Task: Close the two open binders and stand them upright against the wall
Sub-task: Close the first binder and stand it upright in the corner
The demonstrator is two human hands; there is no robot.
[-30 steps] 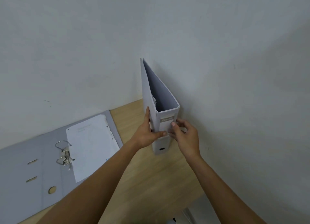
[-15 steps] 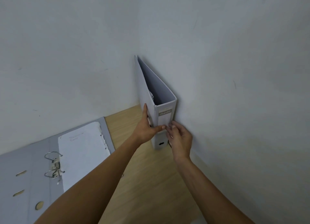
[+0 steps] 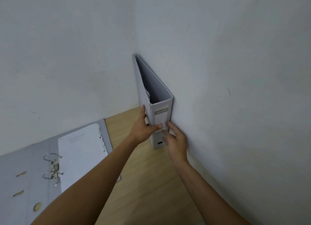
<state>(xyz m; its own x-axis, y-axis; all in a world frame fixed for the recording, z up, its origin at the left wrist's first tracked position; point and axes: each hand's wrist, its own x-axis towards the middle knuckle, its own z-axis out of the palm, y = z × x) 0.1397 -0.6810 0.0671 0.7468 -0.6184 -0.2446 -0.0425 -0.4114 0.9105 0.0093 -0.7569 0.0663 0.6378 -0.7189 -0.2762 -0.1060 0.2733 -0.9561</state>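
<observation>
A closed grey binder [image 3: 161, 118] stands upright on the wooden table [image 3: 151, 182], in the corner, its right cover flat against the right wall. My left hand [image 3: 144, 127] grips its spine edge and left cover, thumb across the spine. My right hand [image 3: 175, 139] hovers by the lower spine with fingers spread, barely touching or just off it. A second grey binder [image 3: 30, 170] lies open flat at the left, with its metal rings [image 3: 52, 165] apart and white punched paper [image 3: 82, 157] on its right cover.
Two white walls meet in a corner [image 3: 135, 31] behind the upright binder. My left forearm [image 3: 94, 182] crosses over the lower corner of the open binder. Bare wood shows between the two binders and toward me.
The upright binder has been pushed back into the corner and against the right wall. My right hand has loosened from the spine and its fingers have spread.
</observation>
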